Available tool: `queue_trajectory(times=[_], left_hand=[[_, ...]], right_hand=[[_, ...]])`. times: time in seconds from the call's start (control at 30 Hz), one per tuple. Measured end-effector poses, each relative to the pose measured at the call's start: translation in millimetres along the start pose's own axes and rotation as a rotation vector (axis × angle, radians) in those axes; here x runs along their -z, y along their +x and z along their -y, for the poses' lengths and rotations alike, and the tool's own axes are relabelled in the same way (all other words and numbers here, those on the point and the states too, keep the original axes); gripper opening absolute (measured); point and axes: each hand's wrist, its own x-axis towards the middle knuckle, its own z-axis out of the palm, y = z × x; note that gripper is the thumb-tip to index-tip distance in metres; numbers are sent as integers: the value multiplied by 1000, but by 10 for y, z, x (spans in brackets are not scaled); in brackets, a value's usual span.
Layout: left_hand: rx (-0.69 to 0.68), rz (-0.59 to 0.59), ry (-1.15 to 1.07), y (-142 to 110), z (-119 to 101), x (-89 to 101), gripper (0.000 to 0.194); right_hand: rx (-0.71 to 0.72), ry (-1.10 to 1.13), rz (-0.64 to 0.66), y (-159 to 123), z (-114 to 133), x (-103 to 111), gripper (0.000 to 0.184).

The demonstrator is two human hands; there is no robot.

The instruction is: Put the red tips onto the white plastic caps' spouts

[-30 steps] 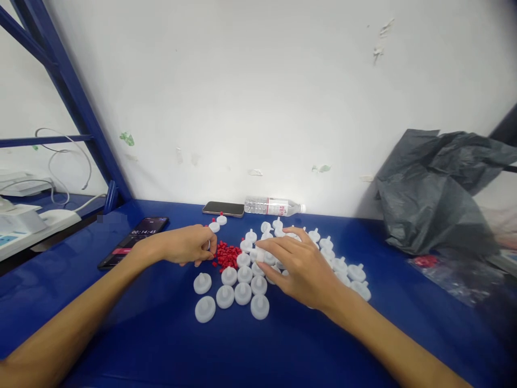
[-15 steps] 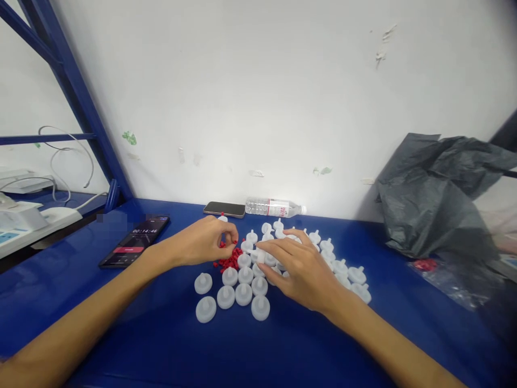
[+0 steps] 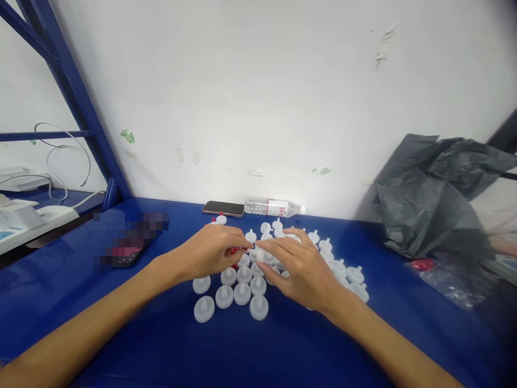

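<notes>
My right hand (image 3: 301,269) pinches a white disc-shaped piece with a nozzle (image 3: 260,255) between thumb and fingers, its nozzle side towards the left. Fingertips of my left hand (image 3: 214,249) are closed on a small red cap, mostly hidden now, right at that nozzle. Whether cap and nozzle touch, I cannot tell. Under the left hand, loose red caps (image 3: 235,251) show only in part. Several more white discs with nozzles (image 3: 242,295) lie around and beneath both hands. Behind the left hand stands a white disc with a red tip (image 3: 221,219), with another red tip beside it.
Along the wall lie a phone (image 3: 223,209) and a clear plastic bottle (image 3: 274,206). Another phone (image 3: 131,256), partly blurred, rests at left on the blue table (image 3: 258,350). A dark plastic bag (image 3: 428,194) and a clear bag with red bits (image 3: 448,280) are at right.
My left hand has moved right from above the red caps, bringing a red cap to the white disc. The right hand stays nearly in place, still gripping the disc.
</notes>
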Motion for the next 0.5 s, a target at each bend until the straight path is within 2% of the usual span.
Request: queue_trajectory(times=[0.2, 0.37, 0.5], left_hand=[[-40, -11, -46, 10, -34, 51, 24], [36, 39, -52, 20, -20, 118, 26], [5, 18, 33, 8, 65, 6, 32]], right_hand=[[-12, -15, 8, -15, -9, -1, 34], [7, -34, -18, -34, -40, -5, 32], [10, -32, -32, -39, -49, -2, 35]])
